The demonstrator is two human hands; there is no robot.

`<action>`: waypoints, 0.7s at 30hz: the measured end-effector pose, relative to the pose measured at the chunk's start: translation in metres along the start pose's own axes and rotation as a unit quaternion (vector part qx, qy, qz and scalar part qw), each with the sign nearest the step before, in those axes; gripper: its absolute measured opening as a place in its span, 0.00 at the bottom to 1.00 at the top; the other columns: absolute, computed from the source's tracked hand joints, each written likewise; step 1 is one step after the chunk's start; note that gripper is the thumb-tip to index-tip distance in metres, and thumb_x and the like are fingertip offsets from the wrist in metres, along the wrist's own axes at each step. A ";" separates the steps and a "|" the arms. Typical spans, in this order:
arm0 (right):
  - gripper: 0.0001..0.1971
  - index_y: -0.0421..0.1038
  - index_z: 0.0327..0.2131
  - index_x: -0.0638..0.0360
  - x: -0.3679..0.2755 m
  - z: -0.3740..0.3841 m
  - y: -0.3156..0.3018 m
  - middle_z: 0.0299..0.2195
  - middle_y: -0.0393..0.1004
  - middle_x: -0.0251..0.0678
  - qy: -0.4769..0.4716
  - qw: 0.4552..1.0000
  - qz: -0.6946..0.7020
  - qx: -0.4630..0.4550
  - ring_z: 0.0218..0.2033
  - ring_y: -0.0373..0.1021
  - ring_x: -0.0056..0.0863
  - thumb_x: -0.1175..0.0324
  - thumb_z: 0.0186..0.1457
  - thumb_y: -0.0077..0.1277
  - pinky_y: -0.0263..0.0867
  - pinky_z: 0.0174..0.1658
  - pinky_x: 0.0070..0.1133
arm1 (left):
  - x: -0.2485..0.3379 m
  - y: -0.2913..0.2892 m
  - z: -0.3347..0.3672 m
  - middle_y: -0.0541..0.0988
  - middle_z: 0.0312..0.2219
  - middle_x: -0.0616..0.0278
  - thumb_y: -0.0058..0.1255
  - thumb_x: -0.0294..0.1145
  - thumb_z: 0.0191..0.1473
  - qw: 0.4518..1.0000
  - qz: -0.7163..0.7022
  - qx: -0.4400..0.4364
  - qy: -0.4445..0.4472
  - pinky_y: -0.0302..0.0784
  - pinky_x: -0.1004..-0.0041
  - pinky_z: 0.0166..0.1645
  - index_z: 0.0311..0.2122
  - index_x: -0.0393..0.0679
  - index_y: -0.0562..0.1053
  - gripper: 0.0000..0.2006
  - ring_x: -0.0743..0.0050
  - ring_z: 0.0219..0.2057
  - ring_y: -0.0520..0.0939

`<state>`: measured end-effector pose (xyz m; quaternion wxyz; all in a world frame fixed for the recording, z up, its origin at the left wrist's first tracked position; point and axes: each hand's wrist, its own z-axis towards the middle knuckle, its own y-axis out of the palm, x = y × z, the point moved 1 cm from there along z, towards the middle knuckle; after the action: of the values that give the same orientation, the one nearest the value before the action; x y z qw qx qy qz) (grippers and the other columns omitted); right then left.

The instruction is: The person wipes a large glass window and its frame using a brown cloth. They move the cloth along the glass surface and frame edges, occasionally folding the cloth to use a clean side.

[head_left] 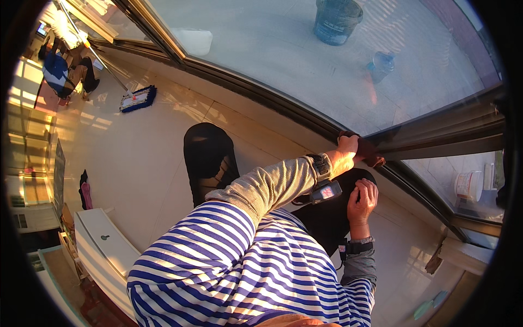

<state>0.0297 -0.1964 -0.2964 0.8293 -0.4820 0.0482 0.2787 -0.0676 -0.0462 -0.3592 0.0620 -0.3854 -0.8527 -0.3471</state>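
Observation:
My left hand grips a dark maroon cloth and presses it to the lower corner of a dark window frame. The cloth bunches around the hand and sticks out on its right side. The left arm reaches across in front of my body. On my right knee rests my right hand, fingers loosely bent and a little apart, holding nothing. Both wrists wear strapped devices, the left one with a small lit screen. The dark window track runs along the floor beside my knees.
Behind the glass stand a dark bucket, a bluish clear container and a white tub. A flat mop lies on the tiles at far left, near another person crouching. White drawer furniture stands at left.

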 end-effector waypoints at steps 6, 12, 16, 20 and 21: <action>0.07 0.74 0.36 0.61 -0.001 -0.002 0.005 0.39 0.78 0.41 0.003 1.000 -0.017 -0.023 0.45 0.74 0.44 0.80 0.52 0.51 0.68 0.53 0.37 | 0.086 -0.069 -0.002 0.80 0.37 0.56 0.43 0.33 0.63 0.995 -0.080 -0.060 -0.016 0.83 0.51 0.43 0.42 0.44 0.75 0.10 0.56 0.42 0.82; 0.08 0.74 0.36 0.61 -0.003 0.002 0.009 0.38 0.76 0.42 0.000 0.999 -0.031 -0.039 0.44 0.74 0.45 0.81 0.51 0.52 0.68 0.52 0.38 | 0.175 -0.140 -0.014 0.80 0.39 0.59 0.43 0.37 0.65 0.996 -0.068 0.005 0.065 0.81 0.53 0.42 0.42 0.47 0.75 0.10 0.59 0.43 0.81; 0.07 0.74 0.36 0.62 -0.002 0.005 0.012 0.39 0.77 0.42 0.001 0.998 -0.042 -0.053 0.45 0.73 0.45 0.80 0.52 0.52 0.68 0.53 0.38 | 0.245 -0.192 -0.019 0.79 0.41 0.58 0.43 0.35 0.65 0.988 -0.091 0.073 0.098 0.83 0.51 0.41 0.45 0.44 0.74 0.10 0.59 0.42 0.82; 0.07 0.74 0.36 0.62 -0.001 0.008 0.015 0.39 0.77 0.42 0.002 0.997 -0.051 -0.064 0.45 0.73 0.45 0.80 0.53 0.52 0.67 0.53 0.38 | 0.316 -0.253 -0.035 0.80 0.34 0.60 0.43 0.29 0.66 0.975 -0.091 0.048 0.197 0.85 0.64 0.36 0.39 0.39 0.73 0.07 0.65 0.34 0.84; 0.07 0.74 0.36 0.62 -0.001 0.009 0.015 0.39 0.77 0.42 0.003 0.996 -0.053 -0.067 0.45 0.73 0.45 0.80 0.53 0.52 0.67 0.53 0.38 | 0.334 -0.267 -0.038 0.80 0.32 0.61 0.43 0.28 0.66 0.968 -0.104 0.038 0.223 0.85 0.66 0.35 0.37 0.39 0.73 0.08 0.67 0.32 0.84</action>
<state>0.0194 -0.1839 -0.3028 0.8086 -0.5391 0.0069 0.2356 -0.4929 0.0111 -0.3511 0.2289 -0.2045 -0.8654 -0.3961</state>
